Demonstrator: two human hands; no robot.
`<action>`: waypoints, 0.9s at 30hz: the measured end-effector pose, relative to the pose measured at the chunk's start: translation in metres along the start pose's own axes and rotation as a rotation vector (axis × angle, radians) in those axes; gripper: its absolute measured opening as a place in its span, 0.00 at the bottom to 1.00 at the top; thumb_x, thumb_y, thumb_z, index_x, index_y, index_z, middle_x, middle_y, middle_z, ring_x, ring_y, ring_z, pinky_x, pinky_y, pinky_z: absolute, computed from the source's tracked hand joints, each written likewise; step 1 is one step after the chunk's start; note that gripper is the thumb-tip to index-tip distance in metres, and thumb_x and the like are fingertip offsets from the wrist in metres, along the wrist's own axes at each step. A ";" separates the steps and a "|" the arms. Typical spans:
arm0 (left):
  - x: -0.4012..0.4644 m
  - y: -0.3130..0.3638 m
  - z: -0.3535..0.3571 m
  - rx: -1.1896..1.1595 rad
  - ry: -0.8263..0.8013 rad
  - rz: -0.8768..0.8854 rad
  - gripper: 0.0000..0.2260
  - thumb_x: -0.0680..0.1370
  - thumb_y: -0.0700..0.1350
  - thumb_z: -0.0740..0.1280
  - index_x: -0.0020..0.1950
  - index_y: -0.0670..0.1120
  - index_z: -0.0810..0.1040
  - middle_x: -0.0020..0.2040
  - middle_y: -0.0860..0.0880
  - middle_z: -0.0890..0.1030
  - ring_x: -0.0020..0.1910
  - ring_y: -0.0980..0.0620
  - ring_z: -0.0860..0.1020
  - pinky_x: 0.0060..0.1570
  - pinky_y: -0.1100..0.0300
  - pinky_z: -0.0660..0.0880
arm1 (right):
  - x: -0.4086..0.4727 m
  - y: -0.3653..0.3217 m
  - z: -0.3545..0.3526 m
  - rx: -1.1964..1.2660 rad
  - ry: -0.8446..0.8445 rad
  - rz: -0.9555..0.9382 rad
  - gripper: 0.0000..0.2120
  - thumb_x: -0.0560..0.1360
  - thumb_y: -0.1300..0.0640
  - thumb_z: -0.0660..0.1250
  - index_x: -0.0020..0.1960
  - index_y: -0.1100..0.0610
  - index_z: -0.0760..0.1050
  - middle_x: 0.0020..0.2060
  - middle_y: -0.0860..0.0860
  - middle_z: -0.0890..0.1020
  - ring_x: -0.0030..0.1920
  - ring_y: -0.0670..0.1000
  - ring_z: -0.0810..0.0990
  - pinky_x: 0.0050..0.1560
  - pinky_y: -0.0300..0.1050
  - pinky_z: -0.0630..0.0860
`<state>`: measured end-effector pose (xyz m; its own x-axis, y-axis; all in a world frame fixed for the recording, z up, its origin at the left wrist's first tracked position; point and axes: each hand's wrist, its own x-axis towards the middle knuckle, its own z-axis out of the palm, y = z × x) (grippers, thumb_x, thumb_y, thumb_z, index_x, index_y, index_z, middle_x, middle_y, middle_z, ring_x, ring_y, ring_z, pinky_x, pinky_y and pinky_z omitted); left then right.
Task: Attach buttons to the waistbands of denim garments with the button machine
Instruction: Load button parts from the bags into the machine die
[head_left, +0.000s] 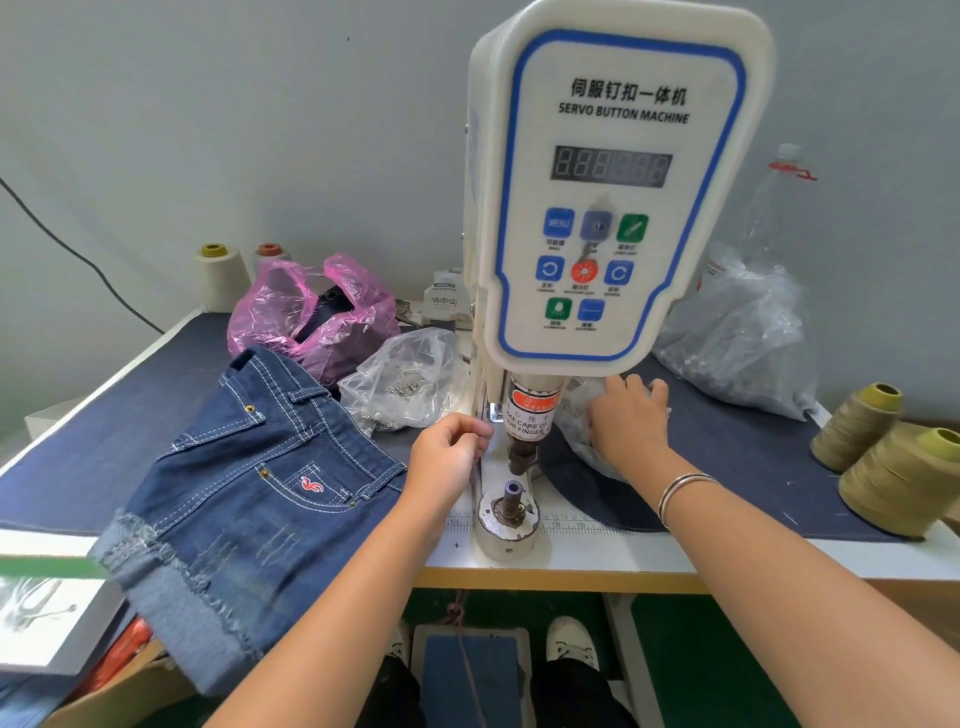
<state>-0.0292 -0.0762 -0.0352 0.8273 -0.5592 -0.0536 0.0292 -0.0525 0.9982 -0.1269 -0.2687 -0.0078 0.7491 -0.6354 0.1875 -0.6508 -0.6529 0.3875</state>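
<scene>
Head view: "SERVO BUTTON MACHINE" panel (618, 208)

Bench (675, 558) white-edged, topped with dark blue cloth. Resting directly on it: denim shorts (249, 483), button machine (597, 208), pink bag (311, 312), two clear bags of hardware (410, 382) (737, 338), thread cones (898, 478).

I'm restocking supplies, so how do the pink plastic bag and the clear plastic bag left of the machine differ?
The pink plastic bag is tinted and holds something dark; the clear plastic bag is see-through and holds small metal pieces. The pink one sits farther back on the table, the clear one nearer the machine's column. Both are crumpled, open-topped, and rest beside the denim shorts.
</scene>
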 end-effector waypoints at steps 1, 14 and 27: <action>0.000 0.000 0.000 -0.002 -0.004 0.003 0.21 0.76 0.33 0.60 0.34 0.55 0.81 0.37 0.52 0.82 0.38 0.56 0.77 0.43 0.60 0.74 | 0.000 0.000 0.001 0.008 -0.002 0.004 0.08 0.76 0.52 0.64 0.53 0.50 0.78 0.57 0.51 0.73 0.59 0.54 0.69 0.65 0.55 0.60; -0.001 0.001 -0.001 -0.003 -0.014 0.017 0.16 0.77 0.32 0.60 0.38 0.49 0.80 0.36 0.52 0.81 0.36 0.57 0.76 0.41 0.63 0.73 | 0.000 0.000 0.003 0.035 0.008 0.000 0.08 0.76 0.54 0.63 0.53 0.49 0.79 0.57 0.51 0.73 0.60 0.54 0.70 0.68 0.56 0.58; -0.001 0.001 -0.002 -0.011 -0.028 0.028 0.16 0.77 0.32 0.59 0.38 0.49 0.80 0.35 0.53 0.81 0.35 0.59 0.77 0.38 0.67 0.73 | -0.005 0.011 -0.004 0.149 0.061 0.023 0.07 0.76 0.55 0.64 0.48 0.50 0.80 0.59 0.50 0.69 0.60 0.54 0.66 0.67 0.59 0.55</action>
<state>-0.0292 -0.0738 -0.0336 0.8116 -0.5836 -0.0265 0.0127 -0.0278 0.9995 -0.1372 -0.2712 -0.0004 0.7372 -0.6273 0.2509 -0.6753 -0.6955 0.2455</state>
